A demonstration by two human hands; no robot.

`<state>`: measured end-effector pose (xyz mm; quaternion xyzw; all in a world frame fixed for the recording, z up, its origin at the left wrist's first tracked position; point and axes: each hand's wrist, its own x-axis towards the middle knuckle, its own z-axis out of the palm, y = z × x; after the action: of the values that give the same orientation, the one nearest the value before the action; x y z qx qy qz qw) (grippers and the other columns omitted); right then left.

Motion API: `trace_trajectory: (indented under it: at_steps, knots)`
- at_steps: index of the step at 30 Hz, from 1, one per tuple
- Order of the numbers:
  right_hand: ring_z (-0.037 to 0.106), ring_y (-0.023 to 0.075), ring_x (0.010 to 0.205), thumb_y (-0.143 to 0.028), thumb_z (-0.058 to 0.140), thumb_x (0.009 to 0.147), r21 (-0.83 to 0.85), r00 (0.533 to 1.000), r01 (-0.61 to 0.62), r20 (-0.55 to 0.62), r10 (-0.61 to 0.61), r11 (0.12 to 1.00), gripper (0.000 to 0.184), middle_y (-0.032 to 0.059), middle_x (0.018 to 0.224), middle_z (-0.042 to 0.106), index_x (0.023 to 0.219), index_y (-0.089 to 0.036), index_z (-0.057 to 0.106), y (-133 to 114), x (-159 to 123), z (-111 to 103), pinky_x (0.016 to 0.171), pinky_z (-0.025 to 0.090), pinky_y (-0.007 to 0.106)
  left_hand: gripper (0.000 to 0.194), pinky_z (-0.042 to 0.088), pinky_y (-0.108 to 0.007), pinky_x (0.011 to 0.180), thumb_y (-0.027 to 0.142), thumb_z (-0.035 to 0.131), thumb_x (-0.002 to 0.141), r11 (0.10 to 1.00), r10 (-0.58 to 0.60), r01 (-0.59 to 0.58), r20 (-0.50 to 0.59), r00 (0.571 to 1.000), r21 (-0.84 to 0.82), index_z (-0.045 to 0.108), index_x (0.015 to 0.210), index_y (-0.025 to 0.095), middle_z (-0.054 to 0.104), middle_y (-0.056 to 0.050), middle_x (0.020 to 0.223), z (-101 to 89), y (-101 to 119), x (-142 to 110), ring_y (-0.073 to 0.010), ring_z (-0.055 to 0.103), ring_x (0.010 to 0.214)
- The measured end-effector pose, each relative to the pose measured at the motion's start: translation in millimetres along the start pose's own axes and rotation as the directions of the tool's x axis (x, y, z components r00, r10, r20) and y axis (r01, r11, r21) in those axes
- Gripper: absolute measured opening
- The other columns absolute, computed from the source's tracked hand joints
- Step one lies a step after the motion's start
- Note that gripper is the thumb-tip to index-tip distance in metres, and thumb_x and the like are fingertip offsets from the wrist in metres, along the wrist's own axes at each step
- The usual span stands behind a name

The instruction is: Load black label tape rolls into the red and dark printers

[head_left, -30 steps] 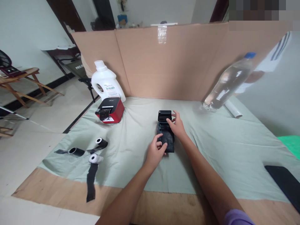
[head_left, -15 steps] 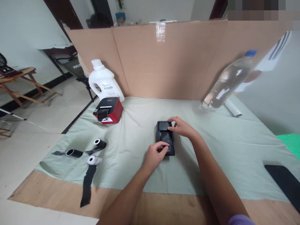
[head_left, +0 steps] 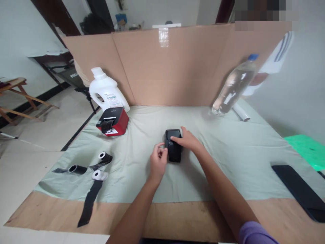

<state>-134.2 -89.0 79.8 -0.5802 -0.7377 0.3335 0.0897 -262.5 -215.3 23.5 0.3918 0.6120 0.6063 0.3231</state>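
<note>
A small black portable printer (head_left: 174, 149) lies on the green cloth in front of me, its lid folded down and a black strip of film or paper over its near part. My right hand (head_left: 186, 139) grips it from the right, thumb across the lid and a finger at the far corner. Along the printer's left edge, my left hand (head_left: 158, 158) is closed, with curled fingertips and thumb against the side. Whatever sits under the lid is hidden.
Left on the cloth are a red-and-black label printer (head_left: 115, 122), a white jug (head_left: 109, 89) and several rolls with black strips, including a white roll (head_left: 100, 175). A water bottle (head_left: 235, 86) leans at right, near a phone (head_left: 299, 191). Cardboard (head_left: 172, 74) stands behind.
The printer's raised lid has come down under my right hand. My left hand has shifted from the black strip to the printer's left edge. The camera view has turned slightly right.
</note>
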Motion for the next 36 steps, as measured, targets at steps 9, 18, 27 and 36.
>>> trace_trajectory:
  at_steps: [9,18,27,36]
  knots:
    - [0.056,0.0402,0.115,-0.052,0.075,0.068,-0.214,0.986,0.015,-0.157,-0.050,0.977,0.102,0.0237,0.129,0.053,0.153,-0.015,0.033,-31,-36,24,0.088,0.049,0.047,0.031,0.050,-0.027,0.075,0.041,0.056,0.093,0.996,-0.047,0.052,-0.081,0.996,0.065,0.061,0.115,0.020,0.067,-0.005,0.097,6.9,-9,17,-0.0176,0.063,0.086]
    - [0.057,0.0374,0.111,-0.053,0.068,0.077,-0.249,0.833,-0.148,-0.554,-0.015,0.957,0.089,0.0226,0.126,0.059,0.150,-0.011,0.039,105,-36,-82,0.094,0.044,0.044,0.039,0.055,-0.033,0.087,0.031,0.066,0.089,0.986,0.107,-0.138,0.276,0.955,0.096,0.070,0.123,0.013,0.065,-0.014,0.115,212.0,21,95,-0.0188,0.066,0.087]
    - [0.058,0.0373,0.117,-0.048,0.061,0.085,-0.193,0.763,-0.358,-0.625,0.167,0.914,0.079,0.0216,0.131,0.058,0.152,-0.014,0.038,209,19,-140,0.095,0.044,0.042,0.048,0.041,-0.035,0.113,0.018,0.068,0.085,0.978,0.074,-0.148,0.427,0.901,0.144,0.066,0.132,0.010,0.062,-0.020,0.134,357.3,16,104,-0.0276,0.059,0.125]
    - [0.052,0.0435,0.122,-0.055,0.061,0.083,-0.153,0.743,-0.460,-0.606,0.285,0.875,0.090,0.0247,0.144,0.046,0.158,-0.018,0.027,208,18,-142,0.097,0.042,0.053,0.046,0.050,-0.034,0.104,0.015,0.069,0.082,0.976,0.065,-0.172,0.563,0.824,0.138,0.069,0.127,0.009,0.063,-0.020,0.137,326.8,32,95,-0.0250,0.067,0.112]
